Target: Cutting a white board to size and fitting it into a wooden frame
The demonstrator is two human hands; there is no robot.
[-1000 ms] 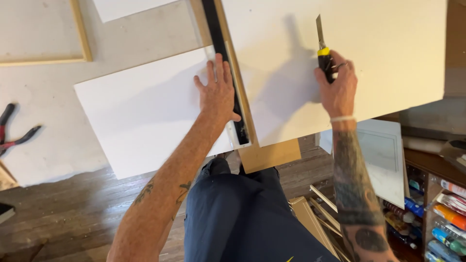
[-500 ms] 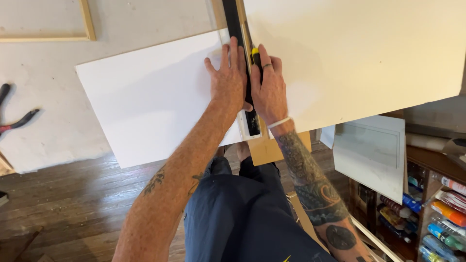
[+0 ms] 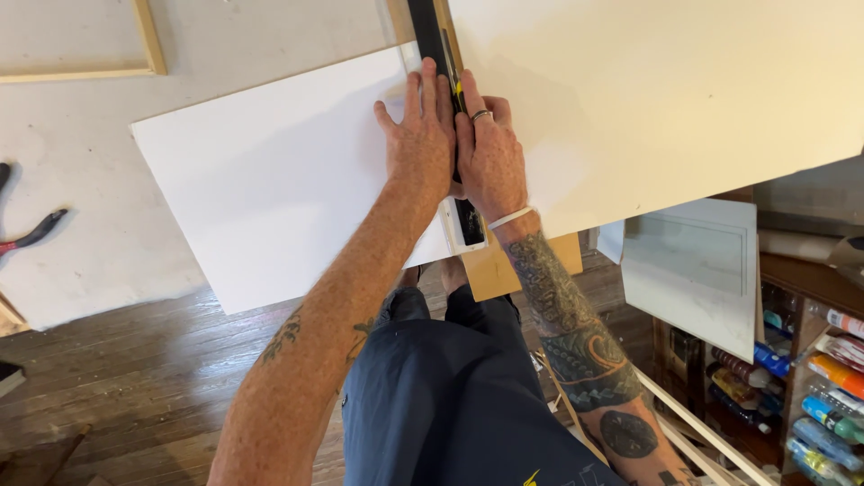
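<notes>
Hands sit side by side at the seam between two white boards. The left hand (image 3: 418, 135) lies flat, fingers spread and straight, pressing down on a black ruler (image 3: 430, 40) and the near edge of the left white board (image 3: 270, 189); it grips nothing. The right hand (image 3: 490, 157) is curled around a knife with a yellow and black handle (image 3: 457, 88), held tight against the ruler's right edge, its blade hidden by the fingers. A ring shows on one finger and a pale band on the wrist. The ruler's lower end (image 3: 468, 225) sticks out below both hands, over a strip of brown cardboard (image 3: 504, 270). The larger cream board (image 3: 675, 90) spreads to the right. Red-handled pliers (image 3: 31, 236) lie far left on the work surface. At lower right, shelves hold small tubes and bottles (image 3: 823, 396) with blue, orange and green caps and labels.
</notes>
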